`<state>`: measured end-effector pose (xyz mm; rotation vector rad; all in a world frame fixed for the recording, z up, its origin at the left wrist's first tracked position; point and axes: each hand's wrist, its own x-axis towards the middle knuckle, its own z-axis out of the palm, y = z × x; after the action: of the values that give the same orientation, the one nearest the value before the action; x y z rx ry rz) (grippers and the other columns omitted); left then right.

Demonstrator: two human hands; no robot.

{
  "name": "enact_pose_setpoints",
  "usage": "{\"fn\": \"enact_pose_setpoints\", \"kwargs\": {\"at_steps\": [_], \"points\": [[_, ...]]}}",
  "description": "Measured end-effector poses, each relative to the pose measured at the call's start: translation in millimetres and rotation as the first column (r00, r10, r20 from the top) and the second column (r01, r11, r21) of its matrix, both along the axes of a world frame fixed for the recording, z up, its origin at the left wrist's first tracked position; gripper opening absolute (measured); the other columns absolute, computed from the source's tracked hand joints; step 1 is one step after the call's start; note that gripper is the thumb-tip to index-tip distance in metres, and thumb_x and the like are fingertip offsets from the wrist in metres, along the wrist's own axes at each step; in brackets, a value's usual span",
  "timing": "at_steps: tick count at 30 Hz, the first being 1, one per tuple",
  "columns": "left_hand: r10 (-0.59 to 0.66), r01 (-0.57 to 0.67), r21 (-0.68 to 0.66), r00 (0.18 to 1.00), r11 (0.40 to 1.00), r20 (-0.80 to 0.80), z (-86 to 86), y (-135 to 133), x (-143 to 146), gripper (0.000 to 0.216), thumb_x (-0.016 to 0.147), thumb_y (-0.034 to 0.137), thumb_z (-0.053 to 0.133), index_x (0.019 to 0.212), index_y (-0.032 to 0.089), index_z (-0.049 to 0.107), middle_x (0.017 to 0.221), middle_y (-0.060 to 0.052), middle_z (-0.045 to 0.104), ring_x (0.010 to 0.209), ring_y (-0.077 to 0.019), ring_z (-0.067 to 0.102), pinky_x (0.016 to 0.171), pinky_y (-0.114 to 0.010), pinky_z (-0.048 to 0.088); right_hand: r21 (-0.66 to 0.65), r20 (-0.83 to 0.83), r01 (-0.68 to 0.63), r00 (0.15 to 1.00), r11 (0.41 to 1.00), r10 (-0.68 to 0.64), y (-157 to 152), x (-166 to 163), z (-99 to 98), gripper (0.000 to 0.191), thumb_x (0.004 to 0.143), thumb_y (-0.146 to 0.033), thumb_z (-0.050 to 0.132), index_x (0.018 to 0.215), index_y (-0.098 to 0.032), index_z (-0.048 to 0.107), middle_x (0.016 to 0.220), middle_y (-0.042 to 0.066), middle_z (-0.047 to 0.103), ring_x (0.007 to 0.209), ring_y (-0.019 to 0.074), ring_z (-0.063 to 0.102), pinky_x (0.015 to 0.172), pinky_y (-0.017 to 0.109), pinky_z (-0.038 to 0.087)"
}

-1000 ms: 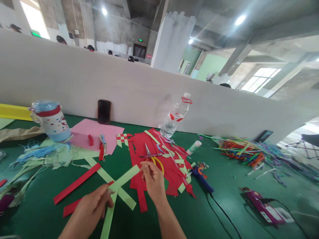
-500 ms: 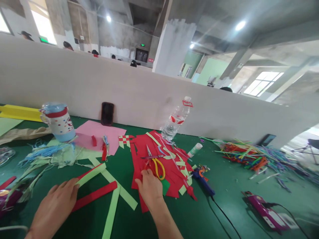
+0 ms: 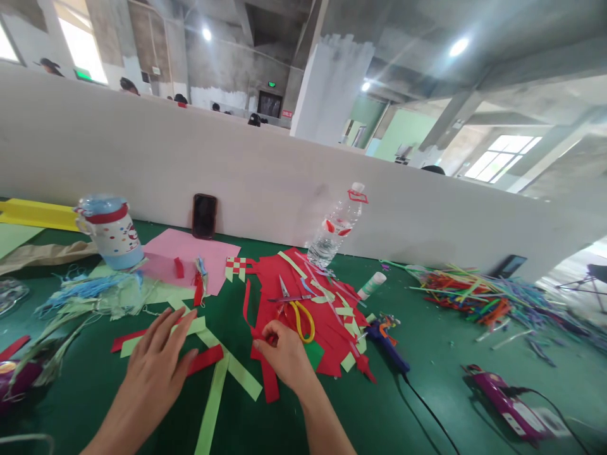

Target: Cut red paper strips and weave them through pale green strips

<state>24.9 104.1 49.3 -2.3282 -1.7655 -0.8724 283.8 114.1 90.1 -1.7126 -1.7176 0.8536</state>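
Note:
My right hand (image 3: pixel 283 354) pinches a thin red paper strip (image 3: pixel 247 306) at the left edge of a pile of red paper (image 3: pixel 279 268). The strip's free end bends up and away. My left hand (image 3: pixel 155 363) is open, fingers stretched, over light green paper strips (image 3: pixel 212 398) and a red strip (image 3: pixel 208 360). A folded-looking green strip (image 3: pixel 195 326) lies under its fingertips. Scissors with yellow and red handles (image 3: pixel 306 319) rest on the red pile just beyond my right hand. A small red and green woven paper piece (image 3: pixel 237 266) lies farther back.
A plastic bottle (image 3: pixel 336 227), a glue stick (image 3: pixel 371 285) and a blue glue gun (image 3: pixel 389 347) stand or lie around the pile. A purple corded device (image 3: pixel 507 401) is at right. A cup (image 3: pixel 111 234) and phone (image 3: pixel 205 216) are near the white partition (image 3: pixel 265 170).
My left hand has let go of the green and red strips and moved right, its fingers opening. My right hand has drawn a thin red strip away from the pile, slightly leftward.

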Motion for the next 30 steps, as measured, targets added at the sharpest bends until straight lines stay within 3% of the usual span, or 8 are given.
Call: {"fn": "enact_pose_setpoints", "kwargs": {"at_steps": [3, 5, 9, 12, 16, 19, 25, 30], "points": [[-0.097, 0.097, 0.013, 0.995, 0.995, 0.011, 8.7, 1.0, 20.1, 0.058, 0.097, 0.029, 0.041, 0.153, 0.031, 0.024, 0.157, -0.008, 0.040, 0.148, -0.0301, 0.028, 0.113, -0.050, 0.034, -0.043, -0.217, -0.128, 0.969, 0.991, 0.116, -2.5, -2.5, 5.6, 0.013, 0.077, -0.026, 0.069, 0.078, -0.021, 0.057, 0.067, -0.005, 0.059, 0.061, 0.0128, 0.054, 0.055, 0.021, 0.041], [-0.155, 0.154, 0.030, 0.988, 0.988, 0.024, 13.4, 2.7, 27.7, 0.061, 0.096, 0.021, 0.041, 0.153, 0.031, 0.025, 0.159, -0.008, 0.036, 0.150, -0.0291, 0.024, 0.114, -0.050, 0.031, -0.098, -0.433, -0.235, 0.885, 0.967, 0.172, -5.9, -3.1, 8.9, 0.023, 0.073, -0.032, 0.076, 0.078, -0.020, 0.057, 0.064, -0.006, 0.055, 0.057, 0.0103, 0.048, 0.052, 0.020, 0.036], [-0.218, 0.215, 0.074, 0.975, 0.974, 0.040, 14.0, 7.0, 27.4, 0.050, 0.091, 0.013, 0.045, 0.136, 0.033, 0.051, 0.149, -0.003, 0.052, 0.149, -0.0272, 0.027, 0.118, -0.051, 0.020, -0.153, -0.734, -0.395, 0.660, 0.906, 0.164, -12.7, -0.5, 12.9, 0.042, 0.062, -0.043, 0.088, 0.076, -0.019, 0.058, 0.063, -0.007, 0.054, 0.054, 0.0074, 0.043, 0.052, 0.019, 0.031], [-0.213, 0.208, 0.066, 0.974, 0.976, 0.080, 12.5, 7.9, 22.2, 0.031, 0.087, 0.013, 0.047, 0.101, 0.031, 0.068, 0.129, -0.001, 0.068, 0.142, -0.0281, 0.040, 0.118, -0.051, 0.018, -0.159, -0.768, -0.430, 0.620, 0.889, 0.162, -14.6, 2.8, 14.2, 0.043, 0.061, -0.044, 0.091, 0.079, -0.018, 0.062, 0.065, -0.006, 0.058, 0.056, 0.0074, 0.047, 0.054, 0.019, 0.034], [-0.159, 0.158, 0.015, 0.978, 0.987, 0.137, 16.9, 6.6, 19.0, 0.007, 0.086, 0.027, 0.058, 0.082, 0.027, 0.063, 0.110, -0.004, 0.073, 0.127, -0.0308, 0.054, 0.115, -0.051, 0.021, -0.191, -0.786, -0.439, 0.605, 0.878, 0.131, -12.8, 6.6, 13.8, 0.051, 0.060, -0.039, 0.092, 0.100, -0.019, 0.070, 0.074, -0.004, 0.063, 0.060, 0.0088, 0.054, 0.059, 0.020, 0.040], [-0.130, 0.145, -0.063, 0.972, 0.987, 0.195, 21.1, 5.4, 18.7, 0.022, 0.080, 0.043, 0.072, 0.074, 0.026, 0.058, 0.093, -0.002, 0.073, 0.114, -0.0314, 0.062, 0.111, -0.051, 0.023, -0.182, -0.832, -0.407, 0.549, 0.895, 0.080, -10.5, 9.3, 12.7, 0.058, 0.060, -0.039, 0.093, 0.111, -0.021, 0.070, 0.076, -0.004, 0.062, 0.061, 0.0081, 0.053, 0.059, 0.019, 0.040], [-0.131, 0.242, -0.238, 0.906, 0.941, 0.401, 24.0, 3.3, 20.3, 0.016, 0.085, 0.043, 0.060, 0.093, 0.032, 0.069, 0.089, 0.000, 0.073, 0.091, -0.0251, 0.066, 0.092, -0.041, 0.041, -0.148, -0.858, -0.379, 0.508, 0.913, 0.071, -9.5, 12.0, 9.7, 0.057, 0.060, -0.043, 0.092, 0.108, -0.021, 0.071, 0.071, -0.005, 0.056, 0.055, 0.0068, 0.042, 0.048, 0.017, 0.029], [0.066, 0.264, -0.407, 0.767, 0.874, 0.639, 30.4, -3.8, 28.8, 0.028, 0.087, 0.054, 0.055, 0.094, 0.030, 0.069, 0.094, -0.003, 0.073, 0.083, -0.0224, 0.067, 0.073, -0.030, 0.049, -0.088, -0.892, -0.381, 0.441, 0.920, 0.097, -12.4, 2.6, 6.1, 0.046, 0.064, -0.044, 0.091, 0.096, -0.020, 0.071, 0.069, -0.004, 0.059, 0.050, 0.0056, 0.044, 0.046, 0.017, 0.031]]}}
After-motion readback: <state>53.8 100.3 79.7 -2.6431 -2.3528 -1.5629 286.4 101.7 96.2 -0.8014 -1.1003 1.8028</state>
